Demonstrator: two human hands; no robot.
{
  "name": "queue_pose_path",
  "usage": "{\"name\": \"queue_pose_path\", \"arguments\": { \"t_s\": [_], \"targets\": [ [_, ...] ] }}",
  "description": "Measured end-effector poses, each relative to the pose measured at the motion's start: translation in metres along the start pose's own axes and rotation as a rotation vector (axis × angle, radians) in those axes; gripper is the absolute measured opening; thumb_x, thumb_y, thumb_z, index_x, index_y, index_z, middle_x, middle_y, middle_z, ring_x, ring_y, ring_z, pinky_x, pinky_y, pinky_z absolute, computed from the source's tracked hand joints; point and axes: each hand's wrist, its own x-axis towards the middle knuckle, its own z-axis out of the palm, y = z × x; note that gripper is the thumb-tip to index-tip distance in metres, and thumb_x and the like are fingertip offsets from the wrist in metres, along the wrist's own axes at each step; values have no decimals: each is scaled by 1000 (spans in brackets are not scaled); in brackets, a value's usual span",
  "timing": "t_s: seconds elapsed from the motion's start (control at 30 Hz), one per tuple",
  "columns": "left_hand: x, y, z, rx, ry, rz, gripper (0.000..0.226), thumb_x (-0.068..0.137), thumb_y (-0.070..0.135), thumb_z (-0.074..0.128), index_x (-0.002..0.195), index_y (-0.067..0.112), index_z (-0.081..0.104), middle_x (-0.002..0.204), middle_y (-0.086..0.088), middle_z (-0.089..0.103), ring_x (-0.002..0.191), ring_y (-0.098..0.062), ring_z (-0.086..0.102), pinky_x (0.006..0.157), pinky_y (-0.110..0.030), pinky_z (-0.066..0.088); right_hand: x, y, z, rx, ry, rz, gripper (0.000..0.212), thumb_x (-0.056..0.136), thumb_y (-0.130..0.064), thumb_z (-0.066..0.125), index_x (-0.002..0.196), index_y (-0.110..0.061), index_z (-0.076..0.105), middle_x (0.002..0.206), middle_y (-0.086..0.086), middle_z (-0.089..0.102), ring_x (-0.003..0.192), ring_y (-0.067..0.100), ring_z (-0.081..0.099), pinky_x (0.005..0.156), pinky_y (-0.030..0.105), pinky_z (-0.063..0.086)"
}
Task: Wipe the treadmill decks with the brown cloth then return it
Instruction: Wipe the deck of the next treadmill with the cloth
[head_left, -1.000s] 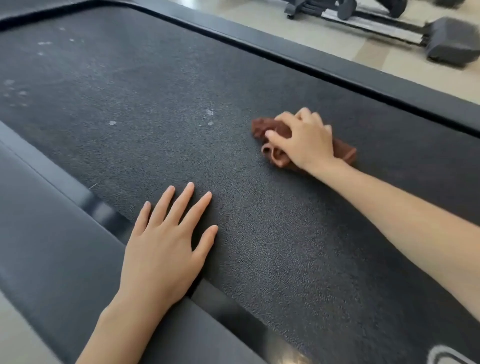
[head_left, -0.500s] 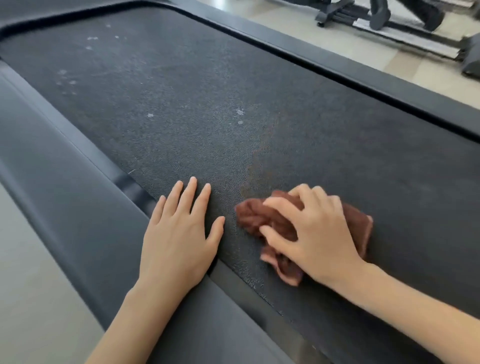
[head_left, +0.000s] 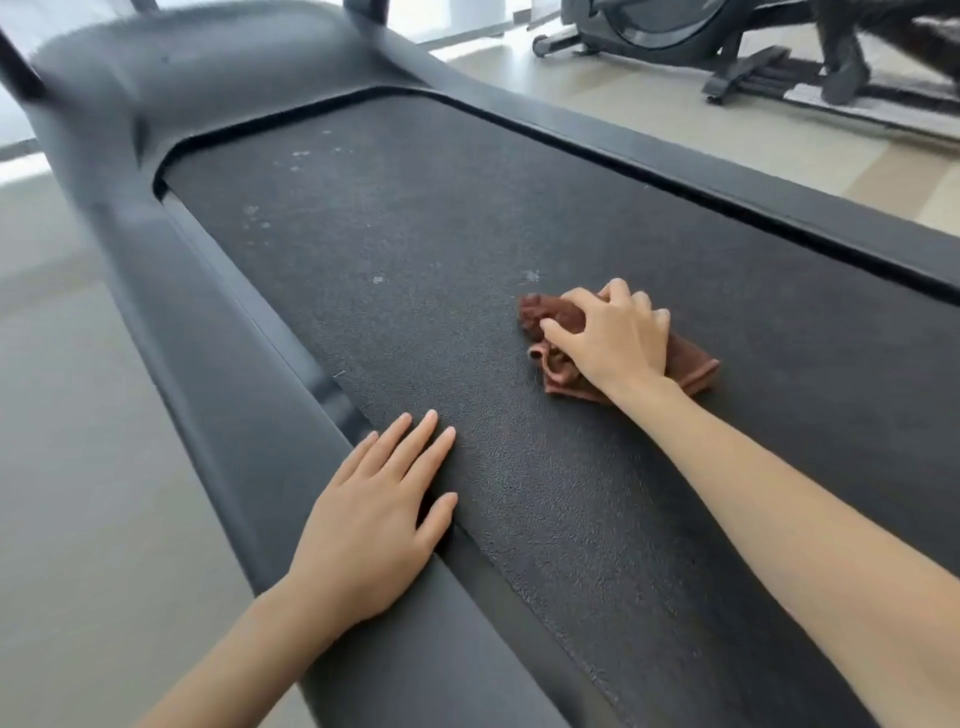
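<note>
On the beige gym floor (head_left: 78, 467), the treadmill deck (head_left: 415, 234) stretches away, white specks dotting its black belt. The left hand (head_left: 374, 514) lies flat, fingers straight, across the belt's edge. The right hand (head_left: 613, 338) grips the crumpled brown cloth (head_left: 696, 366) mid-belt.

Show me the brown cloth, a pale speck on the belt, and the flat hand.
brown cloth (head_left: 695, 371), head view, its bare right corner.
pale speck (head_left: 532, 275), head view, its middle.
left hand (head_left: 372, 525), head view, its back.

Crumpled brown cloth (head_left: 696, 366) on treadmill deck (head_left: 415, 249)
</note>
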Motion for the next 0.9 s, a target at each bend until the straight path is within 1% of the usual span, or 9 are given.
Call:
{"name": "queue_pose_path", "arguments": {
  "t_s": [0.07,0.13,0.23,0.37,0.5,0.6,0.7,0.8,0.9],
  "targets": [
    [-8,-4,-2,-2,-19,2,66,77,60,-11,141,43,-12,152,22,-14,140,0,-17,112,-22,-16,19,-7,7,-17,0,83,43,86,-58,48,116,-31,60,120,9,48,108,35,47,91,44,32],
    [-9,-6,-4,-21,-23,-4,63,82,60,-5,143,42,-9,152,22,-11,140,0,-16,114,-23,-14,10,-15,7,-43,15,63,42,86,-57,48,117,-31,59,120,9,47,105,36,47,90,44,32],
    [-9,-6,-5,22,-38,8,59,88,58,-1,143,40,-9,152,21,-12,141,-2,-13,115,-24,-12,-47,-17,-8,-29,10,-143,41,84,-58,49,114,-33,60,114,8,52,97,34,50,84,43,33],
    [-7,-2,-8,-24,-49,-9,63,87,55,4,147,36,8,153,19,-1,142,-3,-6,115,-24,-8,-144,-12,-34,99,31,-421,33,76,-58,50,95,-34,64,91,5,57,75,30,52,67,41,40],
    [-3,-7,-9,-12,-81,28,64,87,57,5,147,35,5,154,18,-3,142,-2,-8,116,-24,-8,-154,11,-39,171,-41,-529,36,73,-63,49,94,-39,65,85,-1,56,77,25,54,67,40,44],
    [4,-17,-12,17,-128,103,60,90,58,8,145,37,-1,154,17,-6,142,-2,-10,116,-25,-7,-111,24,-34,127,-44,-417,40,73,-66,52,101,-40,66,92,0,56,89,25,54,77,39,39],
    [16,-23,-13,-11,-143,135,52,97,50,19,142,39,-5,155,17,-5,142,-3,-10,118,-29,-2,-47,44,-21,44,-3,-179,42,80,-63,54,112,-39,62,106,4,54,103,28,50,85,40,34],
    [34,-28,-11,-43,-144,153,50,96,53,14,142,42,-2,155,18,-3,143,-4,-7,118,-33,1,6,70,-12,18,41,17,43,84,-61,52,115,-34,62,112,10,53,108,34,48,90,43,34],
    [50,-43,-12,-71,-133,141,51,93,51,16,141,46,0,153,21,-3,143,-3,-8,118,-33,0,40,83,-4,-42,58,87,46,85,-60,50,119,-31,60,116,15,52,110,38,47,93,48,34]
  ]
}}
